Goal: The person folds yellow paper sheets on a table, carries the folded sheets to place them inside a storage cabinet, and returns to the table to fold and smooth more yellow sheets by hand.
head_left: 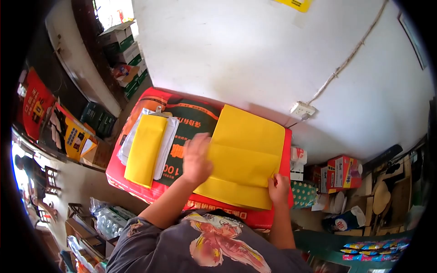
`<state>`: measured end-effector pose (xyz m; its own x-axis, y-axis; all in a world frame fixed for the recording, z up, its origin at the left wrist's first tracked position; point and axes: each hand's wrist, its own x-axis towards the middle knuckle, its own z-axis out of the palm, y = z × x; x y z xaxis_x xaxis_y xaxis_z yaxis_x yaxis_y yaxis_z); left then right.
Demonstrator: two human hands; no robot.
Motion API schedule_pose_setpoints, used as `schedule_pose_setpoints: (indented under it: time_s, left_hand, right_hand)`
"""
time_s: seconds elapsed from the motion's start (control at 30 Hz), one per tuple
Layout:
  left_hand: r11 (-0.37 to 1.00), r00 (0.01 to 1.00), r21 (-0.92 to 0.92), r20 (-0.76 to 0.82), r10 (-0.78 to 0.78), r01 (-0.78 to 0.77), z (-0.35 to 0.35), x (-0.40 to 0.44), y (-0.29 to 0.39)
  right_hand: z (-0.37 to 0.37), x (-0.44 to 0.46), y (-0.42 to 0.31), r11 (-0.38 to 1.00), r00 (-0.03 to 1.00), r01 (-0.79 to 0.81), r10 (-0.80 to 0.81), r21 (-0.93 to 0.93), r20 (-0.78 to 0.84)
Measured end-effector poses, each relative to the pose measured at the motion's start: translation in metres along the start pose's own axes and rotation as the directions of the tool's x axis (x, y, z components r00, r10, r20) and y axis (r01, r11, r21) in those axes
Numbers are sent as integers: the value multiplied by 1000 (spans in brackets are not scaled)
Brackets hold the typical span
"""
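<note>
One sheet (246, 157) is pinched at its right edge by the right hand (278, 188); at its left, the left hand (197, 159) is blurred, grip unclear.

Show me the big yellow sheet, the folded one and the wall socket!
Big yellow sheet (245, 152), head view: its middle.
Folded yellow sheet (146, 150), head view: its middle.
Wall socket (301, 109), head view: its front.

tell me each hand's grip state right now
Left hand: blurred, at the edge of the yellow sheet; grip can't be told.
Right hand: closed, holding the sheet's edge.
</note>
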<state>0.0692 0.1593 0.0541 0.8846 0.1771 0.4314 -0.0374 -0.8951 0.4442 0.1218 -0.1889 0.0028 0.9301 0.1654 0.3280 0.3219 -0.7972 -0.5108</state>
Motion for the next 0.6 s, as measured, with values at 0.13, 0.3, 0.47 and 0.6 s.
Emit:
schedule_pose_setpoints:
  time_s: [0.13,0.3,0.47,0.6]
  left_hand:
    - [989,886,88,459,68,-122,39,17,49]
    - [987,825,121,565,22,-109,58,8,68]
    - [986,831,127,556,21,-110,66,-7,61]
    - [979,821,169,571,-4,-112,68,-7,65]
  right_hand:
    - [-1,4,3,999,998,22,-19,-41,67]
    - [-3,0,-1,999,999,-37,37,-3,33]
    - [-19,7,-27,988,996,-34,47,-148,80]
    - [-4,24,-81,936,945,324,-315,-138,87]
